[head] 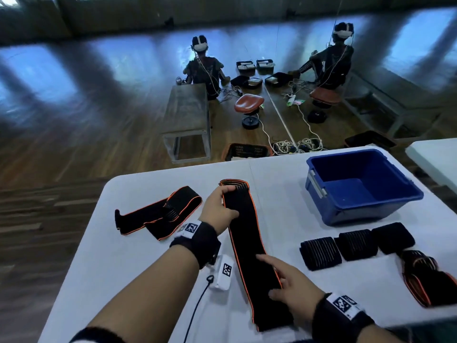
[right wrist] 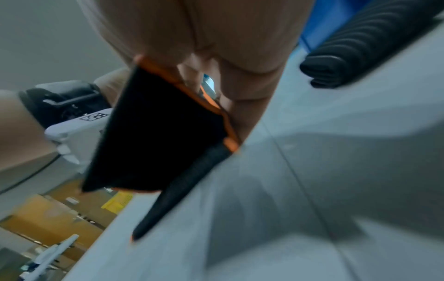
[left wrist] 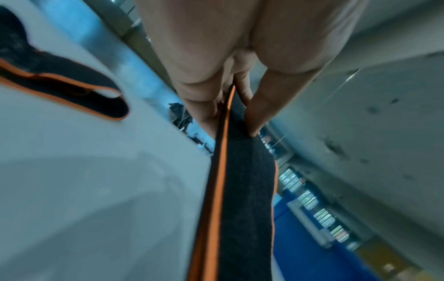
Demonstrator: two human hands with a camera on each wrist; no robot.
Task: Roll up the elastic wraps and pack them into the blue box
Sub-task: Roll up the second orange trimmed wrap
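A long black elastic wrap (head: 247,243) with orange edging lies stretched along the white table (head: 284,184), running from far to near. My left hand (head: 227,201) grips its far end, thumb on top and fingers curled over the edge. The left wrist view shows the wrap (left wrist: 240,190) pinched in that hand (left wrist: 230,121). My right hand (head: 274,278) pinches the near part, index finger lying along the fabric. In the right wrist view the wrap (right wrist: 156,133) hangs lifted from that hand (right wrist: 216,106). The blue box (head: 363,186) stands empty at the far right.
Three rolled wraps (head: 356,245) sit in a row in front of the box. A loose heap of wraps (head: 425,278) lies at the right edge. Another unrolled wrap (head: 158,214) lies on the left. A small white device (head: 223,272) with a cable rests under my left wrist.
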